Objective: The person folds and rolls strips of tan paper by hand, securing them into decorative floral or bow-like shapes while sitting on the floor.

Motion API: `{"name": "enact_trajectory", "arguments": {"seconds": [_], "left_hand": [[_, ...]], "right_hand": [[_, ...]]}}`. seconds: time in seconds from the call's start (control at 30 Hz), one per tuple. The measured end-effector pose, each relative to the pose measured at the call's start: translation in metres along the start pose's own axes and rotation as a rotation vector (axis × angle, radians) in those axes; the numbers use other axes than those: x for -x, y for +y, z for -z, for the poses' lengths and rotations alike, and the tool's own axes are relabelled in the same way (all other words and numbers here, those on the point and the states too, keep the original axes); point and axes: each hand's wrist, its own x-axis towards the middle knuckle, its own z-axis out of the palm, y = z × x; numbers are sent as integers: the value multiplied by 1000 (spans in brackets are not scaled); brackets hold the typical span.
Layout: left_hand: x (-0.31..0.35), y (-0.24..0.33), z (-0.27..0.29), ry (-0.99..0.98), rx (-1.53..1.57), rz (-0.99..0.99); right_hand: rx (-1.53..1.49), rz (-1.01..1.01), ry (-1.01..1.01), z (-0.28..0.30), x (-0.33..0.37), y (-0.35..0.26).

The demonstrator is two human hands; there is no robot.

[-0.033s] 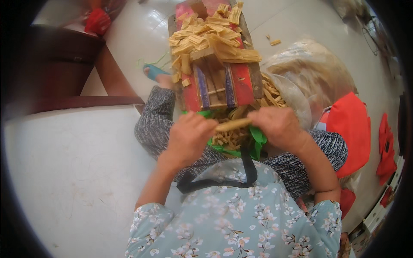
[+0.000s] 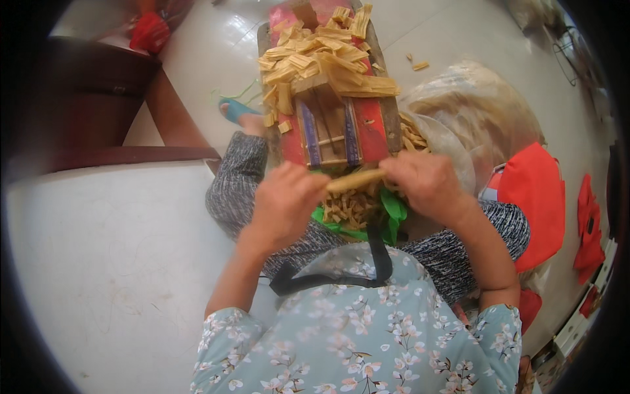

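Note:
A short tan stick [image 2: 357,180], which looks like dried bean curd, is held level between my two hands. My left hand [image 2: 289,200] grips its left end with closed fingers, and my right hand [image 2: 426,184] pinches the right end. Below it, a green plastic bag [image 2: 394,209] gapes between my knees with many cut tan pieces [image 2: 351,209] inside. Just beyond my hands stands a red board [image 2: 372,128] with a wooden block and a slot bordered by purple strips. Flat, ribbed yellow pieces [image 2: 328,56] are heaped on its far part.
To the right sits a large clear plastic sack [image 2: 476,105] with more tan pieces at its mouth. A red bag [image 2: 535,203] lies beside my right knee. A white tabletop [image 2: 111,262] fills the left side. Few pieces [image 2: 420,65] lie on the floor.
Both hands have risen slightly toward the board, carrying the stick with them. The board and the heap look the same.

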Motion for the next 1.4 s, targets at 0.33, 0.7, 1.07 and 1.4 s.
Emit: {"name": "enact_trajectory", "arguments": {"seconds": [0.33, 0.7, 1.07, 1.4], "left_hand": [[-46, -57, -8, 314, 49, 142], [40, -11, -10, 340, -59, 82], [54, 24, -55, -499, 1172, 724], [59, 59, -61, -376, 1472, 747]], "right_hand": [[111, 47, 88, -26, -58, 62], [20, 159, 46, -10, 25, 0], [192, 434, 9, -16, 37, -25], [274, 604, 99, 2, 44, -31]]}}
